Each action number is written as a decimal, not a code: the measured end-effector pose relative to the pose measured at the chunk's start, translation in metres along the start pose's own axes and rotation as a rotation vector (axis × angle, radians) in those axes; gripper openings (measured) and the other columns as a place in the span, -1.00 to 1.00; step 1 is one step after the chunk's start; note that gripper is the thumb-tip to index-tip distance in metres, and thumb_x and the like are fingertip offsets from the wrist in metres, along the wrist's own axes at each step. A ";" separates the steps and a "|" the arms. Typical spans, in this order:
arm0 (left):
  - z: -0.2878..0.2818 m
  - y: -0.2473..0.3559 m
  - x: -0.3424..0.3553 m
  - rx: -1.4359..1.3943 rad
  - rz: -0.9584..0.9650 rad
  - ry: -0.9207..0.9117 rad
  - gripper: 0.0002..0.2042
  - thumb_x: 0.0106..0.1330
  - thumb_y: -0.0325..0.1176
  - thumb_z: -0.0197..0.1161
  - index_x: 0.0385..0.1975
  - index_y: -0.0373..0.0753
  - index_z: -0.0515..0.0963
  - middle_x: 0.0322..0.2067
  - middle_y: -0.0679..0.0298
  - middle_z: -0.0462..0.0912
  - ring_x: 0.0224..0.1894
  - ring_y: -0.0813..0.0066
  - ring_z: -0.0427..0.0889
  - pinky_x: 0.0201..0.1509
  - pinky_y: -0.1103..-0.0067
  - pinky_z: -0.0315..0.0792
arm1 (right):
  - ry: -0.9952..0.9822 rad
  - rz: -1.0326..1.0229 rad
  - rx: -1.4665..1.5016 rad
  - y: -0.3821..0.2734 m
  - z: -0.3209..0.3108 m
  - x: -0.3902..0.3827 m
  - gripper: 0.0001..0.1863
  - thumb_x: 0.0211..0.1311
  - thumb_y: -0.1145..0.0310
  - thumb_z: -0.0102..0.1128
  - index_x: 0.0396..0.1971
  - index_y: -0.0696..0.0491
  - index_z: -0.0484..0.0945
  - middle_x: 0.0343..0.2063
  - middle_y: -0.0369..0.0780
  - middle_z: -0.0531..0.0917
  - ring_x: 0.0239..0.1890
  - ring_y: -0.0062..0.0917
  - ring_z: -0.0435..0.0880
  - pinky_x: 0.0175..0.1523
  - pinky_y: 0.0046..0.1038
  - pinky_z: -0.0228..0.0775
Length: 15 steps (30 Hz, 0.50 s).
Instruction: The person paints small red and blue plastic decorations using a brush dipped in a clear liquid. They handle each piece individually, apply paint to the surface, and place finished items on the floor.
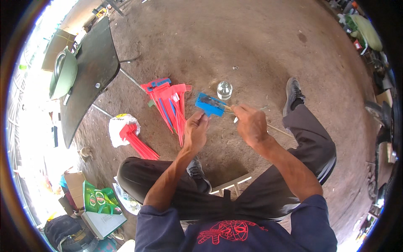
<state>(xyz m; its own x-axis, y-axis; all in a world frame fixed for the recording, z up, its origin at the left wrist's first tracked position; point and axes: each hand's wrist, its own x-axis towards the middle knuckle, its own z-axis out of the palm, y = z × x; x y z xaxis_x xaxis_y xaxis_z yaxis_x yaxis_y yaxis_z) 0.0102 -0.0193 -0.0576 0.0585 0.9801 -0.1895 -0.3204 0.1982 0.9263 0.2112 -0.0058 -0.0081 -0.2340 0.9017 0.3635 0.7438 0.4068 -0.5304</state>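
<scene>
My left hand point(196, 131) is closed on the lower edge of a blue flat plastic piece point(216, 111), with a narrow stem below its rectangular head. My right hand point(251, 122) is closed round a slim wooden-handled tool point(228, 108). Its dark far end lies across the face of the blue piece; whether that is bristle or blade I cannot tell. Just beyond stands a round clear glass jar point(224, 90). To the left on the ground lies a bundle of red long-stemmed plastic pieces point(178, 89), some blue ones among them.
More red stemmed pieces point(133, 136) lie on a white bag point(119, 131). A dark table point(90, 69) at left bears a pale green bowl-shaped thing point(67, 75). A green bag point(98, 199) and cardboard box point(75, 187) stand lower left. A thin stick point(280, 130) lies by my right hand.
</scene>
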 end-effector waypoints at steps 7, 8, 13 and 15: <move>-0.013 0.003 0.009 0.094 0.067 0.070 -0.88 0.47 -0.45 0.05 -0.16 -0.30 0.52 -0.39 0.42 0.48 -0.50 0.76 0.26 -0.46 0.72 0.16 | 0.094 0.055 0.163 0.000 0.007 -0.002 -0.77 -0.01 0.64 0.18 -0.31 0.14 0.64 -0.48 -0.13 0.63 -0.43 -0.21 0.65 -0.37 -0.26 0.46; -0.010 0.001 0.005 0.094 0.035 0.008 -0.88 0.47 -0.45 0.07 -0.15 -0.31 0.51 -0.37 0.40 0.51 -0.50 0.75 0.25 -0.47 0.72 0.16 | 0.101 0.071 0.171 0.001 0.007 -0.002 -0.77 -0.02 0.65 0.17 -0.31 0.15 0.65 -0.48 -0.12 0.63 -0.43 -0.20 0.65 -0.36 -0.25 0.46; -0.016 -0.004 0.007 0.089 0.022 -0.074 -0.87 0.47 -0.44 0.06 -0.13 -0.30 0.53 -0.33 0.41 0.49 -0.50 0.75 0.26 -0.47 0.70 0.15 | 0.030 0.057 0.085 -0.005 0.005 -0.004 -0.76 -0.02 0.67 0.14 -0.32 0.13 0.64 -0.47 -0.11 0.63 -0.41 -0.16 0.65 -0.37 -0.24 0.45; -0.021 0.002 0.010 0.122 0.043 0.049 -0.89 0.47 -0.44 0.06 -0.18 -0.29 0.52 -0.37 0.44 0.46 -0.51 0.76 0.25 -0.48 0.69 0.13 | 0.034 0.062 0.075 -0.004 0.004 -0.004 -0.76 -0.01 0.66 0.14 -0.31 0.12 0.64 -0.47 -0.10 0.63 -0.41 -0.14 0.65 -0.38 -0.23 0.44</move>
<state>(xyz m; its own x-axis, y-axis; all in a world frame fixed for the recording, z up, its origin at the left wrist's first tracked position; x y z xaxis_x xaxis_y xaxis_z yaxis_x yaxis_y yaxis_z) -0.0099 -0.0094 -0.0642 0.0003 0.9869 -0.1615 -0.2037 0.1581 0.9662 0.2071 -0.0104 -0.0105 -0.1667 0.9207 0.3528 0.7066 0.3611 -0.6085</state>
